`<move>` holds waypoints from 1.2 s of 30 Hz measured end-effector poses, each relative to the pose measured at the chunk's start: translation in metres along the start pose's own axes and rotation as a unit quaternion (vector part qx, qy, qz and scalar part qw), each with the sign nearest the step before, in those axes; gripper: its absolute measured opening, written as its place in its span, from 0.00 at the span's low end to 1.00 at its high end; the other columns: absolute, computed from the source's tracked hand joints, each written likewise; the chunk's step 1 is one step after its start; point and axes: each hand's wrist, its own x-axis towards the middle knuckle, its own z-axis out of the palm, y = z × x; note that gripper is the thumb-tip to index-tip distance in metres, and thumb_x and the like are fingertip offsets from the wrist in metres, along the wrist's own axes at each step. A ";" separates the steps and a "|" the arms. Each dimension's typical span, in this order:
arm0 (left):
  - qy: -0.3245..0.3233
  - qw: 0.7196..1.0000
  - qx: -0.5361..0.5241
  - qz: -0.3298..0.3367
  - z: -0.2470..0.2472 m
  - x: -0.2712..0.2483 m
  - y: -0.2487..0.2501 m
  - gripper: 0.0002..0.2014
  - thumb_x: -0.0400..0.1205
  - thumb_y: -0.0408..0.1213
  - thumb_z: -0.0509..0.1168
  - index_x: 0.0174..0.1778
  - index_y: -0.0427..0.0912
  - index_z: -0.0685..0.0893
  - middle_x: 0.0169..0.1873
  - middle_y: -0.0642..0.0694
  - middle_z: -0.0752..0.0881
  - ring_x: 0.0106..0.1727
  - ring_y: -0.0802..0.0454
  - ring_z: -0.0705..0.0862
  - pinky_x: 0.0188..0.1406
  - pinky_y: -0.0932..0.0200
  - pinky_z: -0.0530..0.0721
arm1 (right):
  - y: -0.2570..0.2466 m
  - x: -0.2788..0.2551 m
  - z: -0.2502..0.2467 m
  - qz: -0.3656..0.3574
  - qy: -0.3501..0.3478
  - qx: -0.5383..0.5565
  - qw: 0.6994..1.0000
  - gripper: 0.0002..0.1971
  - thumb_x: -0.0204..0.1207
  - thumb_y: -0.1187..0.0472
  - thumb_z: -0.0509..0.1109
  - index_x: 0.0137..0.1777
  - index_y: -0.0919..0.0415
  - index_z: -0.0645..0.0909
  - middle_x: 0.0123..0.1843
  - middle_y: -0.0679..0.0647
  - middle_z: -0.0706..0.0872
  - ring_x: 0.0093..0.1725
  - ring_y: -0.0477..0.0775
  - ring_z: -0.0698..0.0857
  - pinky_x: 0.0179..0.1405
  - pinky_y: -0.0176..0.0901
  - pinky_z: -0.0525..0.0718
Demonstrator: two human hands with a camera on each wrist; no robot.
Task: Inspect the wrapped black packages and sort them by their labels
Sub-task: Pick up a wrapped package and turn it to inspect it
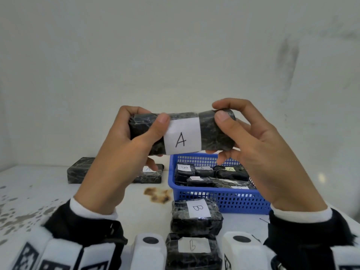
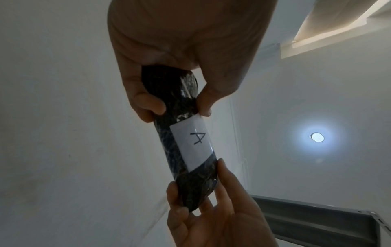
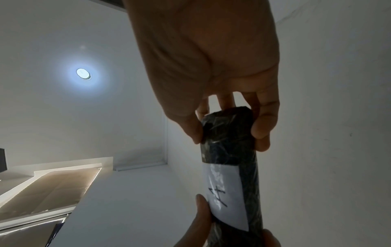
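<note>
Two hands are seen in the head view, and between them one wrapped black package (image 1: 181,131) is held up in the air, above the counter (image 1: 39,191). Its long axis lies level, from left to right, and the white label with the letter A (image 1: 182,138) is turned to the camera. The left hand (image 1: 124,152) is curled round the left end, the thumb laid on the label's edge; the right hand (image 1: 259,145) pinches the right end between thumb and fingers. Two A packages (image 1: 115,173) lie on the counter at the far left, behind the left wrist, so that pile is judged nearer to the left hand. The blue basket (image 1: 214,197) with unsorted packages stands under the right hand, and two B packages (image 1: 195,217) lie in the near middle.

From the left wrist view the package (image 2: 186,142) runs away from the left hand (image 2: 180,55) toward the right hand (image 2: 211,222), each clamped on one end.

From the right wrist view the same is shown: the right hand (image 3: 211,66) grips the near end of the package (image 3: 228,143), and the left thumb (image 3: 203,212) rests beside the label.
</note>
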 end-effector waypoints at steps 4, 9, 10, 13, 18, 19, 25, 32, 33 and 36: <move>0.001 1.000 -0.017 -0.017 -0.003 0.002 0.001 0.13 0.79 0.52 0.63 0.49 0.45 0.78 0.33 0.52 0.86 0.29 0.55 0.85 0.17 0.59 0.81 | 0.000 0.000 0.000 0.018 0.010 0.028 0.999 0.14 0.77 0.47 0.68 0.57 0.52 0.86 0.43 0.50 0.91 0.39 0.56 0.89 0.29 0.42 0.82; -0.010 1.000 0.005 -0.004 -0.001 0.003 -0.002 0.10 0.86 0.47 0.57 0.45 0.46 0.77 0.26 0.59 0.84 0.27 0.59 0.84 0.17 0.59 0.80 | 0.002 0.001 0.000 0.046 0.024 0.019 0.998 0.09 0.82 0.52 0.67 0.50 0.54 0.86 0.37 0.48 0.89 0.35 0.55 0.87 0.26 0.46 0.81; -0.009 1.000 0.017 0.004 -0.001 0.003 -0.002 0.09 0.86 0.46 0.58 0.44 0.48 0.77 0.25 0.60 0.83 0.26 0.61 0.83 0.17 0.60 0.80 | 0.002 0.001 0.000 0.048 0.025 0.011 0.998 0.07 0.81 0.52 0.67 0.48 0.53 0.85 0.36 0.48 0.89 0.34 0.56 0.86 0.25 0.46 0.81; 0.000 0.999 0.030 0.012 0.000 0.004 -0.004 0.08 0.85 0.48 0.60 0.43 0.50 0.77 0.25 0.61 0.83 0.25 0.61 0.83 0.17 0.62 0.80 | 0.002 0.001 0.002 0.051 0.025 -0.007 0.998 0.07 0.77 0.48 0.70 0.44 0.50 0.85 0.35 0.47 0.89 0.34 0.63 0.84 0.27 0.48 0.80; 0.033 0.998 0.045 0.022 0.001 0.004 -0.007 0.07 0.82 0.49 0.64 0.41 0.53 0.77 0.29 0.58 0.84 0.26 0.58 0.82 0.15 0.64 0.75 | 0.005 0.002 0.007 0.046 0.021 -0.016 0.999 0.10 0.69 0.42 0.74 0.43 0.46 0.85 0.38 0.50 0.90 0.32 0.60 0.85 0.27 0.46 0.81; 0.040 0.998 0.045 0.018 0.000 0.004 -0.007 0.08 0.82 0.51 0.64 0.43 0.53 0.77 0.30 0.56 0.85 0.26 0.58 0.83 0.15 0.65 0.75 | 0.005 0.002 0.008 0.044 0.017 -0.018 0.999 0.13 0.68 0.39 0.75 0.46 0.45 0.85 0.39 0.49 0.91 0.33 0.59 0.85 0.28 0.47 0.82; 0.005 0.999 0.028 -0.018 -0.003 0.006 -0.005 0.18 0.78 0.53 0.66 0.58 0.53 0.69 0.33 0.53 0.89 0.27 0.54 0.87 0.19 0.61 0.82 | 0.007 0.001 0.012 0.052 0.053 -0.020 0.997 0.23 0.73 0.47 0.76 0.67 0.40 0.75 0.38 0.52 0.91 0.23 0.46 0.81 0.28 0.34 0.82; -0.090 0.991 0.090 0.026 -0.030 0.010 -0.008 0.41 0.59 0.43 0.79 0.70 0.60 0.72 0.57 0.52 0.87 0.48 0.51 0.92 0.44 0.55 0.91 | 0.014 0.006 0.019 0.060 0.085 -0.041 0.994 0.17 0.79 0.47 0.72 0.64 0.51 0.80 0.42 0.53 0.91 0.24 0.50 0.82 0.35 0.46 0.86; -0.083 0.990 0.106 0.035 -0.034 0.012 -0.010 0.39 0.58 0.44 0.79 0.68 0.58 0.76 0.55 0.51 0.88 0.48 0.52 0.92 0.44 0.55 0.91 | 0.017 0.006 0.020 0.065 0.078 -0.039 0.994 0.17 0.80 0.47 0.71 0.66 0.51 0.80 0.44 0.53 0.92 0.24 0.50 0.83 0.40 0.51 0.89; -0.074 0.990 0.117 0.028 -0.044 0.020 -0.027 0.33 0.60 0.42 0.79 0.64 0.51 0.81 0.50 0.48 0.90 0.46 0.53 0.92 0.39 0.63 0.89 | 0.027 0.008 0.023 0.091 0.063 -0.012 0.994 0.17 0.82 0.52 0.70 0.69 0.52 0.79 0.44 0.55 0.94 0.26 0.51 0.85 0.54 0.58 0.89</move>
